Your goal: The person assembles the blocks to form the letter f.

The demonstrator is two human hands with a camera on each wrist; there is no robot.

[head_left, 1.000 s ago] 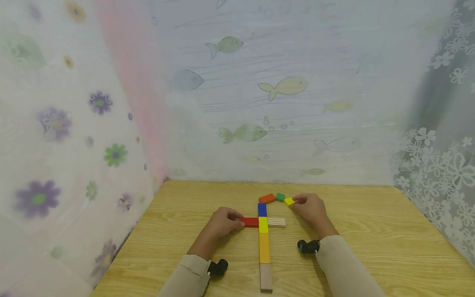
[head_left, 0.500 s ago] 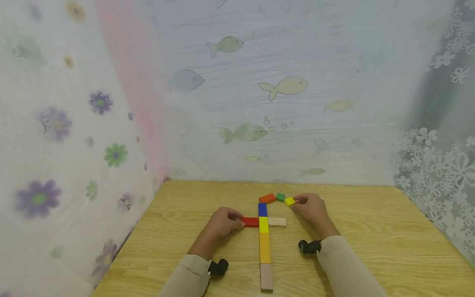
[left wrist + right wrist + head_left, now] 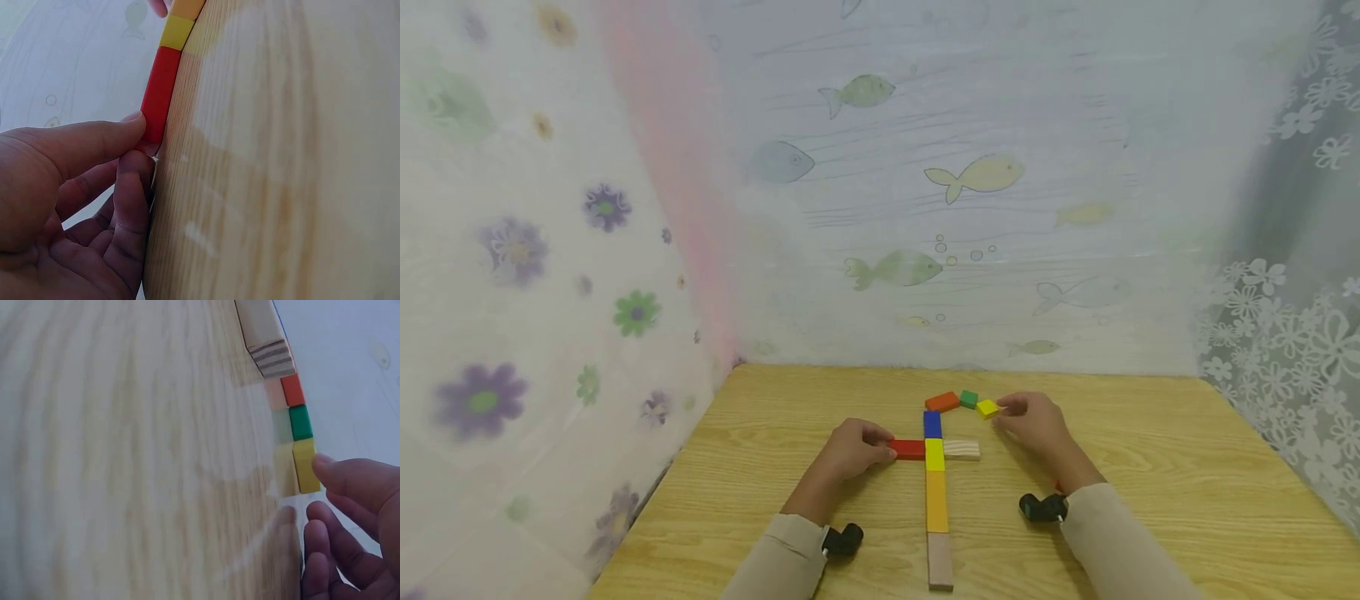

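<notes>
In the head view my left hand [image 3: 850,454] pinches the outer end of a red block [image 3: 910,450]; the left wrist view shows the thumb on that red block [image 3: 161,94] with fingers beneath. My right hand [image 3: 1033,425] is beside a small yellow block [image 3: 988,409]. In the right wrist view its thumb tip is right at the yellow block's [image 3: 306,465] edge, the fingers spread apart from it. A green block [image 3: 969,399] and an orange-red block [image 3: 942,402] continue the curve to the left. It leads to a blue block [image 3: 932,424] topping a straight column.
Below the blue block come a yellow block [image 3: 935,455], an orange block [image 3: 936,502] and a pale brown block [image 3: 940,561]. A striped wooden block [image 3: 962,450] extends rightward opposite the red one. Everything lies on a wooden table [image 3: 760,400]; patterned curtains [image 3: 880,208] stand behind it.
My right hand has shifted slightly to the right, and its wrist has moved outward, uncovering a bit of red beside it. My left hand and the blocks look unchanged.
</notes>
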